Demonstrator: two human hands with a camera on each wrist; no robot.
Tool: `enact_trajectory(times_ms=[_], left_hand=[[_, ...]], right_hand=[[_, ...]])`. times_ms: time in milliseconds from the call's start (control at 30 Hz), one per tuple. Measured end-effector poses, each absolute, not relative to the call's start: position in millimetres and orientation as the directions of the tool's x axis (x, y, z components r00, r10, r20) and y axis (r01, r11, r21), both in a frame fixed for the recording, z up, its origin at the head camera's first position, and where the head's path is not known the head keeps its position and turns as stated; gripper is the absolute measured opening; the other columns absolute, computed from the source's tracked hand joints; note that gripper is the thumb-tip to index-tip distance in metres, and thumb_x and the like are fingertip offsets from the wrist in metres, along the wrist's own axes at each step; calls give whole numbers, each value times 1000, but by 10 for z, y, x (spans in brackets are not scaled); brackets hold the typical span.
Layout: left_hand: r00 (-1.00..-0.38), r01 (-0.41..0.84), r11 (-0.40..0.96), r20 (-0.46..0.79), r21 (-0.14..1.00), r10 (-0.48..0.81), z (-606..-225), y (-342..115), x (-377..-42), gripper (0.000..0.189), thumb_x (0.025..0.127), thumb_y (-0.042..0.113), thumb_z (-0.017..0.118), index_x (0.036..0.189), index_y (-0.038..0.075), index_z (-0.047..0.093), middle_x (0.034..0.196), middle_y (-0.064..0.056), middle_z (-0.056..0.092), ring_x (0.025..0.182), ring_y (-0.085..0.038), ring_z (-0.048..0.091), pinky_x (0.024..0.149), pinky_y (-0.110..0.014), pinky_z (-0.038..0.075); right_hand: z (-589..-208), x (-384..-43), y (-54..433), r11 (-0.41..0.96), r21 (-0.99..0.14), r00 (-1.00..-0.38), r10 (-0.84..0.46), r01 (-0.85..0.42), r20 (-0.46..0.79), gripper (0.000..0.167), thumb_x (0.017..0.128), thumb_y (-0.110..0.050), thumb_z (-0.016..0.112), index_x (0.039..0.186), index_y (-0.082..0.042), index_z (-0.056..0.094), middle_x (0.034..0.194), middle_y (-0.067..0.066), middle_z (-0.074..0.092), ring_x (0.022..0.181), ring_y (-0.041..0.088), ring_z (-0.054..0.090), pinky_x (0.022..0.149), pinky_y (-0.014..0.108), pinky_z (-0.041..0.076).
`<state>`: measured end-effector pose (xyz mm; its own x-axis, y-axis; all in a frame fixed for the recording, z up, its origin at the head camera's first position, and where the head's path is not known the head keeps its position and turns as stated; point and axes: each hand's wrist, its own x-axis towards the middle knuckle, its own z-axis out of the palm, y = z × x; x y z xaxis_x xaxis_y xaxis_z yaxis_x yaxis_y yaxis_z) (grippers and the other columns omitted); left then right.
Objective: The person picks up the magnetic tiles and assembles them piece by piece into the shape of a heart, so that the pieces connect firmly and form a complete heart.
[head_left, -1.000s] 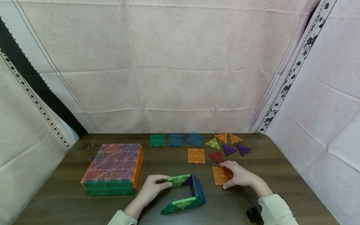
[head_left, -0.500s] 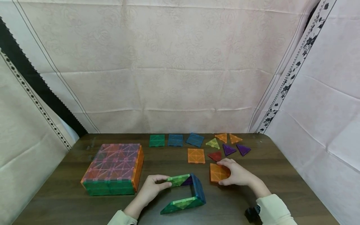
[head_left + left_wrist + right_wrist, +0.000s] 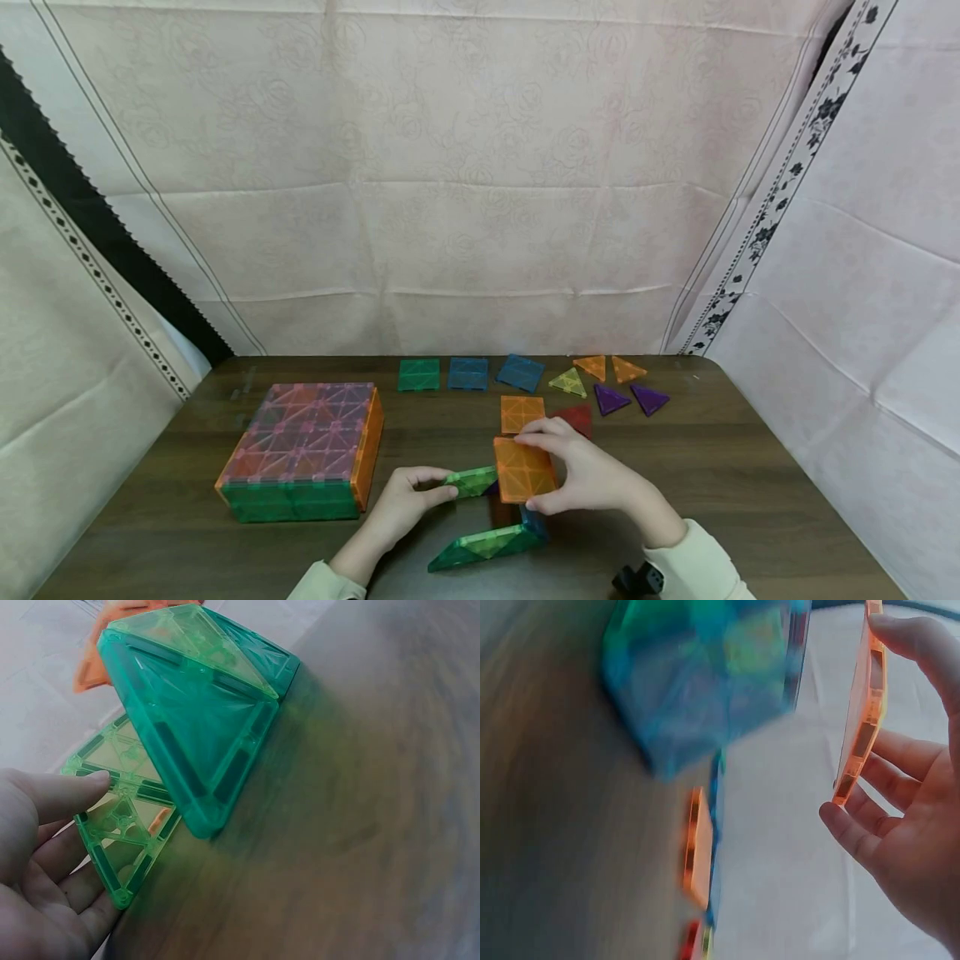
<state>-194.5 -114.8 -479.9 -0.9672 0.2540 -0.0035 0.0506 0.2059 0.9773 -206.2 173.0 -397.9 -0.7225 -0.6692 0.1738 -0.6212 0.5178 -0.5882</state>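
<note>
The brown table holds everything, and the biggest thing on it is the box with a pink top. To the right of the box stands the green and blue frame, which looks part made: two green walls and a blue wall are up and joined, but the side facing the box has no wall and the top is not covered. Its green walls run long-ways, out from the box toward the blue wall, and the near one's pointy end aims back at the box. The left hand, just right of the box, pinches the far green wall between thumb and fingers. The right hand, farther right of the box, holds an orange square by two edges, nearly flat above the blue wall; being square, it has no long way. Still unused, right of the box, are loose squares, then little triangles.
</note>
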Motion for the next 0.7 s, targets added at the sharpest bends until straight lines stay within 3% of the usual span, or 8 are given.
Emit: enact_trajectory(times_ms=[433,700], left_hand=[[-962,53,154,9,987,274,-4802,-1164,-1949,27,87,17,72,107,-1,72,107,-15,71,98,-21,66,83,-35,53],[-956,77,140,33,987,291,-4807,-1176,-1951,27,87,18,72,106,-2,73,106,-14,71,98,-21,66,83,-35,53]], right_hand=[[-4031,-2001,1328,423,-544,-585,-795,-724,160,66,78,-37,77,135,-11,55,131,-5,47,114,11,42,93,29,45],[-4108,-2004,1268,451,-503,-585,-799,-737,141,63,77,-37,78,131,-10,59,128,-4,51,110,10,42,90,25,45]])
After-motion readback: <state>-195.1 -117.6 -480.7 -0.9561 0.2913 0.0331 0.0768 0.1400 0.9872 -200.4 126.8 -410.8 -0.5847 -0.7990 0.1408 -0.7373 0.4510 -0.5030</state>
